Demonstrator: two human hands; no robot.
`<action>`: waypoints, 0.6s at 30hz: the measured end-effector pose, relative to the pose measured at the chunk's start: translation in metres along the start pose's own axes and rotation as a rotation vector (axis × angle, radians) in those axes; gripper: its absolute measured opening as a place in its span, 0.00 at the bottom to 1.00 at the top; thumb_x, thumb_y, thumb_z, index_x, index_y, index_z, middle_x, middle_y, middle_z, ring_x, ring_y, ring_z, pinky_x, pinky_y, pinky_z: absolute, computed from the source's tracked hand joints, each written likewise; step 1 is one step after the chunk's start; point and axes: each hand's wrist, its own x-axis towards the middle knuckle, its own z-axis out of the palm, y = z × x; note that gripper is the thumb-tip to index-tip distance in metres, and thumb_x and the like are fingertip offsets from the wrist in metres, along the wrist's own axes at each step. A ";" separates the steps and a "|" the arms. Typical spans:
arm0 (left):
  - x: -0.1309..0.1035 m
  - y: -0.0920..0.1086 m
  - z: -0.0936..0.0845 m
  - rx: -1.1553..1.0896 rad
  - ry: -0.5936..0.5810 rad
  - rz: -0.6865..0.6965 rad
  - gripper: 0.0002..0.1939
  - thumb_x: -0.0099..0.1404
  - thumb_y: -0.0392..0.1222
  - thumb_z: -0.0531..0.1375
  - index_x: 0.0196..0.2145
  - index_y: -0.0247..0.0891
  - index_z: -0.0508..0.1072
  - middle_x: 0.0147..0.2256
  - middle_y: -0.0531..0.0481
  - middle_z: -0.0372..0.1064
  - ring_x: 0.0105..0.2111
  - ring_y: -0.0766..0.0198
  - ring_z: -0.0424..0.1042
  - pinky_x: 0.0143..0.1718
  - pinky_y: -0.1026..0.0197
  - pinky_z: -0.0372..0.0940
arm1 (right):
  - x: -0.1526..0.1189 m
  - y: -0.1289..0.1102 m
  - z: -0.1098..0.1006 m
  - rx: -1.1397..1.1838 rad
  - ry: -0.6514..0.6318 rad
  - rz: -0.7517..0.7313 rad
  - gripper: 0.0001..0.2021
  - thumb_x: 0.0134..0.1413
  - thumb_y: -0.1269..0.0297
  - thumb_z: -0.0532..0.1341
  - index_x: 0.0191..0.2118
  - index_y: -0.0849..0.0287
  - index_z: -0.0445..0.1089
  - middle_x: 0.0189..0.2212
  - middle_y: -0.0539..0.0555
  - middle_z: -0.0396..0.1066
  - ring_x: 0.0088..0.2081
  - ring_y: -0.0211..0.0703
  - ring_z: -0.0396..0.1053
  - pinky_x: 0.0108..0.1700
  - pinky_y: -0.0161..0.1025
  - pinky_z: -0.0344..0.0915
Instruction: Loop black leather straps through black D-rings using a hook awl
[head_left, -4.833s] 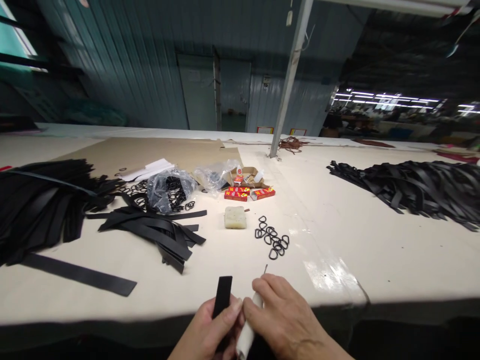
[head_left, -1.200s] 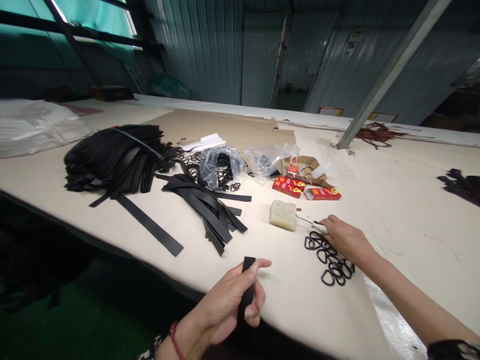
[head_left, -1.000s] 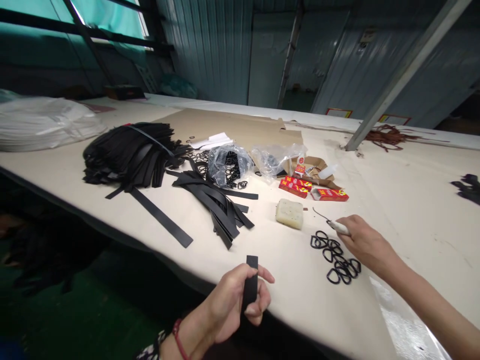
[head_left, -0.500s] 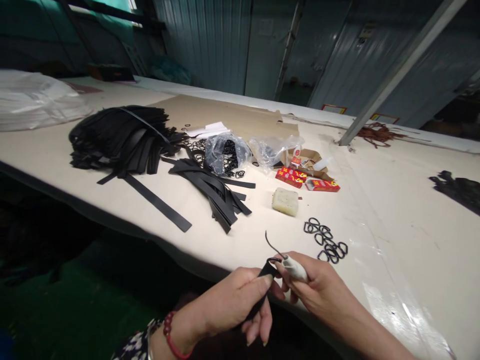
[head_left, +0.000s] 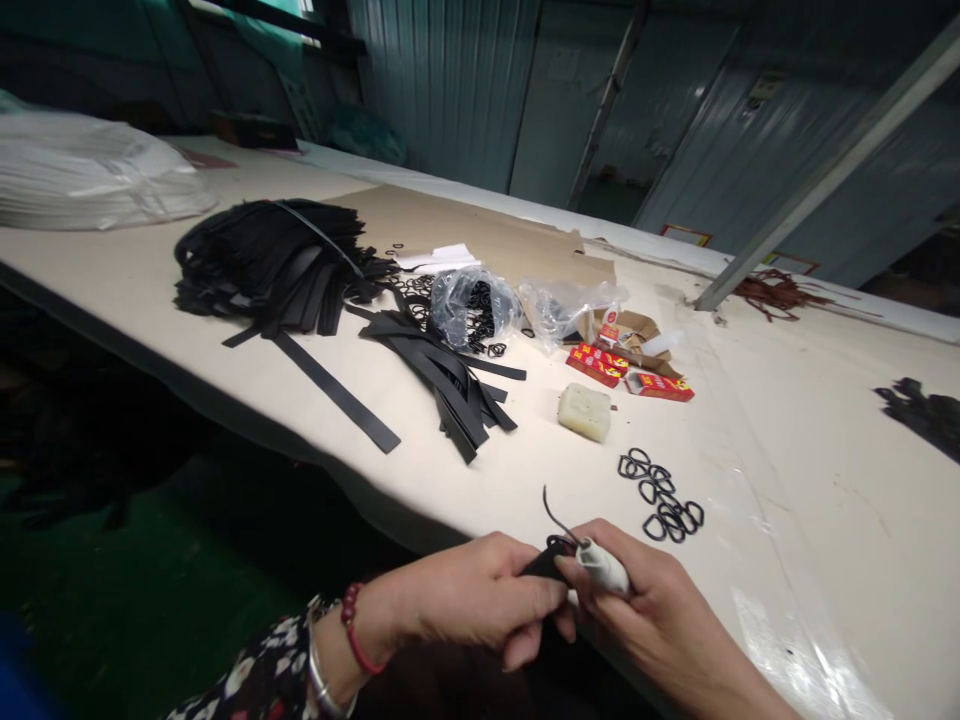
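My left hand (head_left: 487, 595) is closed round a black strap (head_left: 545, 566), its thumb lying along the strap near the end. At that end sits a black D-ring (head_left: 559, 541), partly hidden by the fingers. My right hand (head_left: 645, 600) grips a tool with a white wrapped handle (head_left: 604, 568) and a thin curved dark metal tip (head_left: 555, 512) that points up and away. Its thumb and fingers also meet the strap end beside the ring. Just beyond the hands, several loose black D-rings (head_left: 660, 497) lie on the table, near a pale yellowish block (head_left: 585, 411).
Loose black straps (head_left: 442, 385) and a large tied strap bundle (head_left: 270, 265) lie to the left. Behind the block are a plastic bag of rings (head_left: 476, 305) and red small boxes (head_left: 660, 386). A metal post (head_left: 795, 190) rises from the white table (head_left: 810, 420).
The left hand has turned over the strap, covering more of it, and the strap end with its ring is now lower. The view has shifted slightly. Both hands keep their holds.
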 end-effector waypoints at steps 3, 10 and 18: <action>0.000 -0.006 -0.002 -0.180 -0.087 0.018 0.08 0.60 0.42 0.53 0.33 0.35 0.65 0.16 0.58 0.63 0.12 0.75 0.58 0.17 0.72 0.56 | 0.005 0.001 0.000 0.054 0.027 0.116 0.09 0.54 0.62 0.53 0.24 0.57 0.59 0.17 0.45 0.60 0.20 0.35 0.58 0.22 0.31 0.56; -0.007 -0.017 -0.009 -0.234 0.061 0.037 0.15 0.63 0.48 0.48 0.33 0.34 0.66 0.14 0.58 0.63 0.09 0.76 0.56 0.11 0.74 0.51 | 0.004 0.009 0.006 0.052 0.068 0.153 0.09 0.55 0.60 0.52 0.29 0.57 0.64 0.17 0.45 0.62 0.18 0.35 0.61 0.20 0.30 0.60; -0.007 -0.010 0.002 -0.059 0.280 0.038 0.13 0.63 0.45 0.49 0.26 0.35 0.66 0.10 0.62 0.54 0.08 0.76 0.49 0.09 0.74 0.44 | -0.004 0.024 0.018 -0.490 0.376 -0.458 0.20 0.48 0.78 0.49 0.48 0.62 0.64 0.33 0.58 0.74 0.34 0.44 0.73 0.33 0.35 0.70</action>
